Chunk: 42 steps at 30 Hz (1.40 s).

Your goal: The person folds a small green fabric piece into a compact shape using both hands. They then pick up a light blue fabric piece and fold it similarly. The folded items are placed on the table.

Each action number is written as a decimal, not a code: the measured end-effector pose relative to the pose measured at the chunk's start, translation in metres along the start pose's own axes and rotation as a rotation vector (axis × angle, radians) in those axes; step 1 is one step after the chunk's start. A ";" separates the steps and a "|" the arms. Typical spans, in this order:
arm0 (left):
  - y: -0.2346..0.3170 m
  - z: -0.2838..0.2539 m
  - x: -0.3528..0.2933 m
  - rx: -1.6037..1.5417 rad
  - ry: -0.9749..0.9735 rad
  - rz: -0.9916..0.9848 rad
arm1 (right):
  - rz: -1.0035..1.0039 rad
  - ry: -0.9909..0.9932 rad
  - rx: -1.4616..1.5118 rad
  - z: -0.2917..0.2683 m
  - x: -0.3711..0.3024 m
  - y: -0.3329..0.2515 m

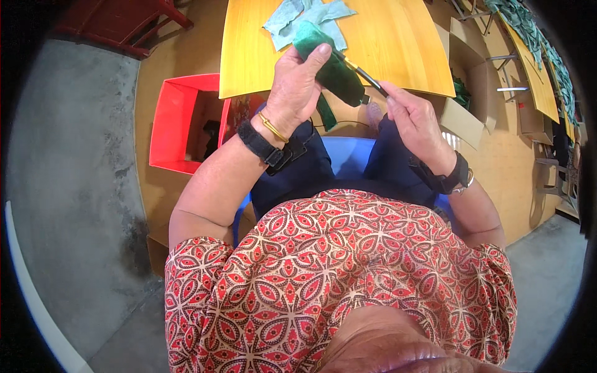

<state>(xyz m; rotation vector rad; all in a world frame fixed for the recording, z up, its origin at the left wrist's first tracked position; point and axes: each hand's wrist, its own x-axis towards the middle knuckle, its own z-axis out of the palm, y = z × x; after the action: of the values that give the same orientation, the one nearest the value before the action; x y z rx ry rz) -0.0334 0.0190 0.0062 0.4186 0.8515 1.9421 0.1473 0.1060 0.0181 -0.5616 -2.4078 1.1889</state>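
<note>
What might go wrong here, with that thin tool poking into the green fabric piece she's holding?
The thin dark tool in the right hand points toward the left hand, which grips the dark green fabric piece, so a slip might jab the fingers. The work is held in the air off the yellow table; if dropped, it may land on her lap or the floor.

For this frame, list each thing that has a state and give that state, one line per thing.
Left hand: closed around the dark green fabric piece, lifted above the lap.
Right hand: fingers pinching the thin dark tool.
Dark green fabric piece: rolled, held up, the tool's tip at it.
Thin dark tool: slanted, tip against the roll.
Light green cloth pieces: lying loose on the yellow table.
Red bin: open on the floor.
Cardboard box: flaps open.
</note>
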 end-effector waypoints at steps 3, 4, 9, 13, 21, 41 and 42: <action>-0.001 0.002 0.002 0.053 0.005 0.042 | -0.301 0.151 -0.215 0.000 0.004 0.002; 0.000 0.002 0.003 0.059 0.012 0.048 | -0.268 0.111 -0.267 -0.003 0.004 0.000; 0.001 -0.002 0.002 0.046 0.024 -0.005 | -0.194 0.087 -0.363 -0.008 0.002 -0.005; -0.002 -0.007 0.002 0.050 -0.033 -0.037 | -0.242 0.125 -0.293 -0.004 0.002 0.001; -0.006 -0.014 -0.004 0.039 -0.092 -0.127 | -0.039 0.008 0.043 0.001 -0.006 -0.002; -0.007 -0.021 -0.001 -0.096 0.039 -0.190 | 0.116 0.040 0.281 -0.005 -0.001 0.005; -0.010 -0.016 -0.004 -0.086 0.007 -0.231 | 0.196 0.050 0.377 -0.009 -0.001 0.002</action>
<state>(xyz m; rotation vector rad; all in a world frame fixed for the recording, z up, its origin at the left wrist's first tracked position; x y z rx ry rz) -0.0346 0.0126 -0.0119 0.2514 0.7816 1.7599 0.1532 0.1126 0.0210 -0.7035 -2.0474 1.6409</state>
